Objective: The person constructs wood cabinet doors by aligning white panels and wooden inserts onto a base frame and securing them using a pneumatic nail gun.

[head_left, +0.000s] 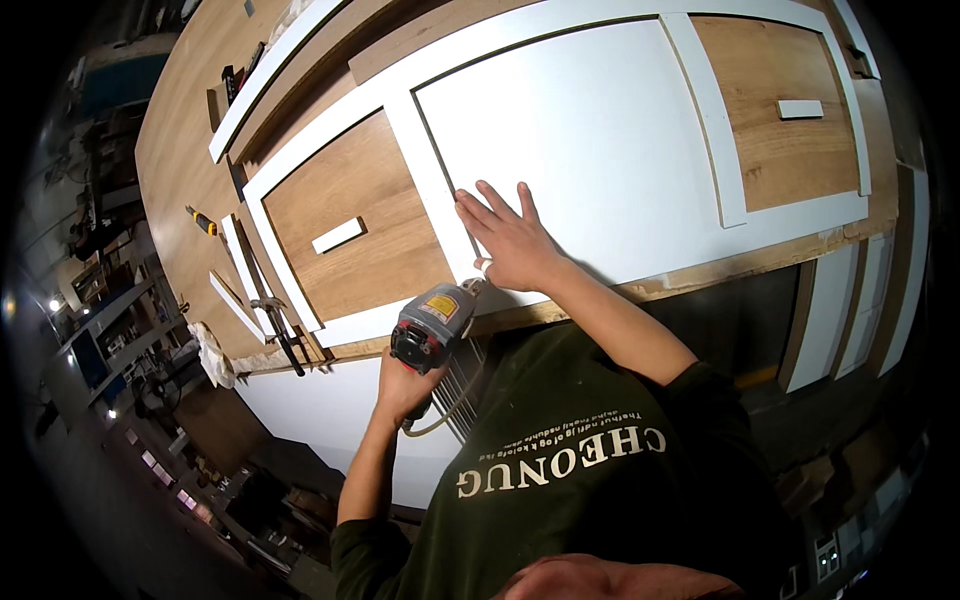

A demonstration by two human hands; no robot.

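Observation:
My left hand [405, 385] grips a grey nail gun [437, 318] with a yellow label and a black-and-red rear cap. Its nose points at the near edge of a white-framed cabinet front [400, 150], close to my right thumb. A pale hose or cord trails from its handle. My right hand [515, 248] lies flat on the large white middle panel [580, 130], fingers spread and holding nothing; a white band wraps its thumb. Wood-grain panels with white pulls flank this middle panel: one left panel [350, 200] and one right panel [775, 140].
On the wooden worktable [180, 130] at left lie a hammer [272, 315], a yellow-and-black utility knife [203, 222] and white strips [240, 250]. A white cloth [210, 355] hangs at its near corner. White boards [820, 315] stand below the right end.

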